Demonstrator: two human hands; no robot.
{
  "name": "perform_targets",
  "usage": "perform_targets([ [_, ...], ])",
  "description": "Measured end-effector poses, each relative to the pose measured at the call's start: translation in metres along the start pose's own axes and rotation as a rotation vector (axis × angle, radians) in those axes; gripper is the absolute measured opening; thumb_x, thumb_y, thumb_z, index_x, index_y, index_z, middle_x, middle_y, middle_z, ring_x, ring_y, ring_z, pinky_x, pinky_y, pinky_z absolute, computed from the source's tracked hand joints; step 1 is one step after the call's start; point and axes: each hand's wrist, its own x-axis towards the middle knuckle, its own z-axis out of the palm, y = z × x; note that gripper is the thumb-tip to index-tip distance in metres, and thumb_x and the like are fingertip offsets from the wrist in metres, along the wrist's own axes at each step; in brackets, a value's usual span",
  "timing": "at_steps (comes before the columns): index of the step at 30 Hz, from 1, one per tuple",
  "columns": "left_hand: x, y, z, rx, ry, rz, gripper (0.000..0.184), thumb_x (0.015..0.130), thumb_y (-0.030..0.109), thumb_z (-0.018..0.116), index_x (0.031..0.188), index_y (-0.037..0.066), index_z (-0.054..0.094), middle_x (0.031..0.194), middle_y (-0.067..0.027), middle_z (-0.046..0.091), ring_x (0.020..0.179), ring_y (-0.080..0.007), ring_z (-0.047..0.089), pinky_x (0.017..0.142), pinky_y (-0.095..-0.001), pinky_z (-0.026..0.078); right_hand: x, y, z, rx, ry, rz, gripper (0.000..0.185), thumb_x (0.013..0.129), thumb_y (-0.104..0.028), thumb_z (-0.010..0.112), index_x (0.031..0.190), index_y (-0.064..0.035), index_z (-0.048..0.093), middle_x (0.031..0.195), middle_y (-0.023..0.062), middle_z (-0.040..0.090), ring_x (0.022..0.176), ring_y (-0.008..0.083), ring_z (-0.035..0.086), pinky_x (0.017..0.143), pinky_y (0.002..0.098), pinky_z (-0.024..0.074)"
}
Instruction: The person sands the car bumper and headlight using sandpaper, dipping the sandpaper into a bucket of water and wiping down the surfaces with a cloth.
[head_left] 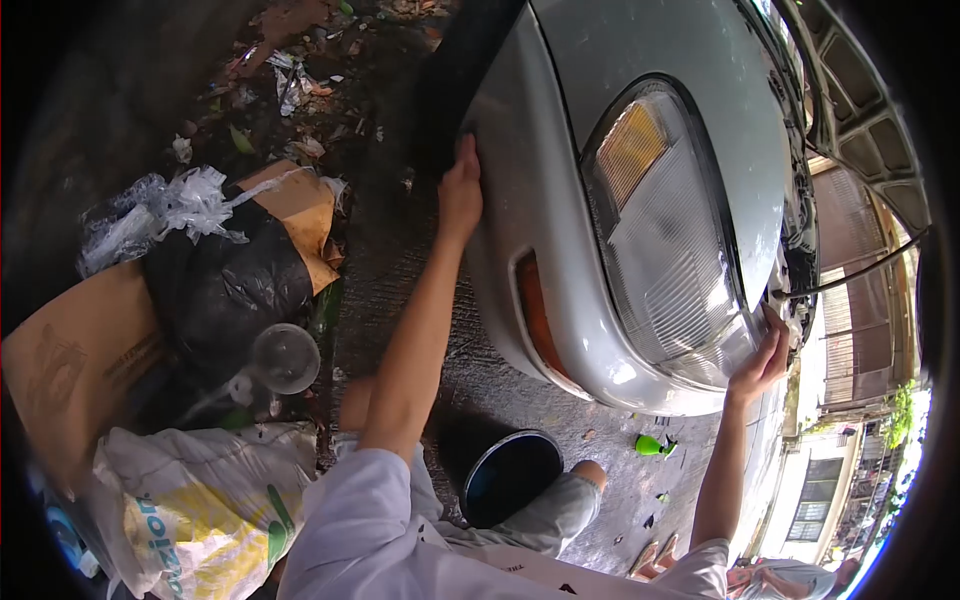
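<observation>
A silver car bumper (590, 345) wraps around the front corner of a car, below a large clear headlight (660, 230) with an amber section. My left hand (461, 195) grips the bumper's side edge near the dark wheel opening, its fingers partly hidden behind the edge. At the inner corner of the headlight, my right hand (762, 358) is closed on the bumper's upper edge; some fingertips are out of sight. An orange side marker (538, 310) is set into the bumper between my hands.
A black bucket (512, 480) stands by my knees. Left lie a black garbage bag (225, 285), cardboard (85, 355) and a white-yellow sack (200, 510). A green spray-bottle top (650, 445) shows on the ground. The hood (870, 110) is raised at the upper right.
</observation>
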Motion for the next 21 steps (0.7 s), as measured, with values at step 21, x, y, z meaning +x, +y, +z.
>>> perform_targets([
  [21,-0.036,-0.003,0.018,-0.120,-0.005,0.210,0.074,0.100,0.061,0.030,0.149,0.005,0.035,0.154,-0.0182,0.034,0.144,-0.0283,0.030,0.118,-0.0364,0.023,0.001,-0.003,-0.001,-0.031,-0.030,-0.011,0.041,0.102,-0.024,0.036,0.113,0.0041,0.065,0.108,0.0155,0.067,0.102,0.0259,0.062,0.093,0.0366,0.0460],
])
